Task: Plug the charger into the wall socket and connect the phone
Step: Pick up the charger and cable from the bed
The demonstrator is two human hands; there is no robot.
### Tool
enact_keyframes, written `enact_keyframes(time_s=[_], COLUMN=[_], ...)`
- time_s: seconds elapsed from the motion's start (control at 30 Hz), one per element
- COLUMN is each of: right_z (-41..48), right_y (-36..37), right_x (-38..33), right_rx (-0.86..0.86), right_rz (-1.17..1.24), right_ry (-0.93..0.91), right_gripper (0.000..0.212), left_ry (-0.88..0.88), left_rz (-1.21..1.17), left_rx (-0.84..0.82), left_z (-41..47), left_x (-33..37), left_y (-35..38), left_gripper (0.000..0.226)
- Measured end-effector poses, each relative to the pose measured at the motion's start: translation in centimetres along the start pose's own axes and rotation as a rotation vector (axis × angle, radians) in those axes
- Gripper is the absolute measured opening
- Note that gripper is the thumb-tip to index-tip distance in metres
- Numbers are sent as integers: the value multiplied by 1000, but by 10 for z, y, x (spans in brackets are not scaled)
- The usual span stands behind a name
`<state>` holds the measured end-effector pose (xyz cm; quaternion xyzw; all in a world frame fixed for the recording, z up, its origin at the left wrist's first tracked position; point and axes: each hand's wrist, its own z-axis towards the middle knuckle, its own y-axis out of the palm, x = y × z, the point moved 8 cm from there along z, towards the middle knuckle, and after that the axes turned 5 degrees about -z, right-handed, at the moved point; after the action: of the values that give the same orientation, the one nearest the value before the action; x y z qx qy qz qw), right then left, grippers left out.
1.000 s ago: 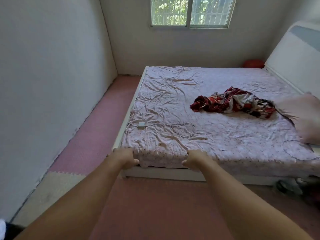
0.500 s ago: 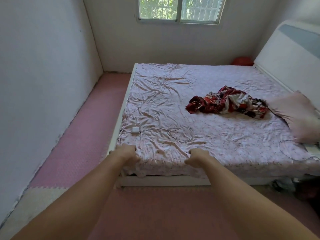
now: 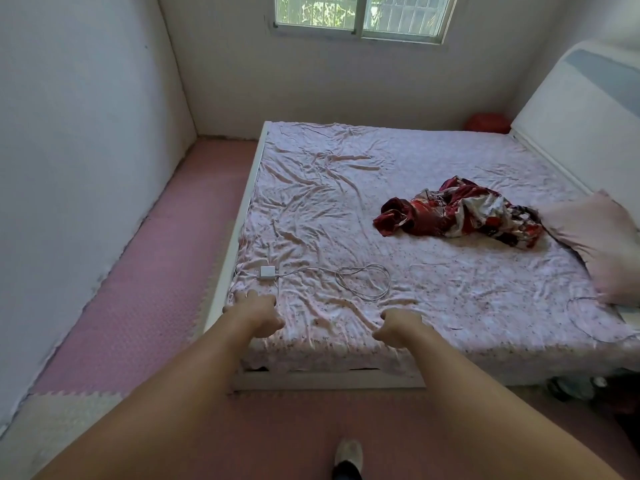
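One bed (image 3: 433,174) fills most of the room, its pink sheet rumpled, with a padded headboard (image 3: 575,133) along its right side and one window (image 3: 360,15) in the far wall. On the bed lie one crumpled red garment (image 3: 457,216) towards the right edge and one pink pillow (image 3: 602,244) at the near right corner, touching the garment's end. One white charger (image 3: 267,272) sits close to the bed's left edge near the foot, and its single cable (image 3: 363,280) trails right into a loose loop on the sheet. A second thin wire (image 3: 588,320) curves near the pillow at the right edge; what it joins is hidden. No phone and no wall socket can be made out. Two bare hands reach over the foot edge: the left hand (image 3: 256,313) hovers just short of the charger with fingers loosely curled and holding nothing, and the right hand (image 3: 398,323) is half curled over the sheet, also empty, below the cable loop. The likely trouble from here is that lifting the charger alone would drag the loop, which could knot or snag in the sheet's folds; and with two wires on the bed, the wrong one could be taken for the phone lead.
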<state>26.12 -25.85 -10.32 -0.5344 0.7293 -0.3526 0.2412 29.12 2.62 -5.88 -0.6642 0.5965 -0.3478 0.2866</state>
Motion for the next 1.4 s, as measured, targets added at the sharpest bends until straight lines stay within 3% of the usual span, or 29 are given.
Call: enact_keyframes(time_s=[0.13,0.5,0.67,0.77,0.87,1.07,1.3,1.4], right_z=[35,125,151,158,176,198,226,234], right_y=[-16,-83,-79,-84,-85,-100,-106,-108], right_x=[-7,-11,-10,-5,0,-4,-18,-35], right_rx=[-17,28,-13,-42,-76,-90,-107,-120], right_rz=[-22,-85,-131,-123,-57,2,4,5], right_ry=[-29,-171,-212,-208,-156,-104,-9,1], right_gripper=[56,40,6,8,28,34,13,27], left_ry=[-25,-99,-130,-140,-126,-86,-9,22], left_rz=[-8,-61,-33,-35,-36,-5,6,-16], left_rx=[10,33,-2,-7,2,-22,-33,-51], left_z=[21,94,114,130,146,182,232,249], left_x=[9,49,62,67,73,82,71,60], left_y=[-16,-59,-67,-75,-88,-105,-125,-128], left_gripper=[55,60,59,54,50,61,66,66])
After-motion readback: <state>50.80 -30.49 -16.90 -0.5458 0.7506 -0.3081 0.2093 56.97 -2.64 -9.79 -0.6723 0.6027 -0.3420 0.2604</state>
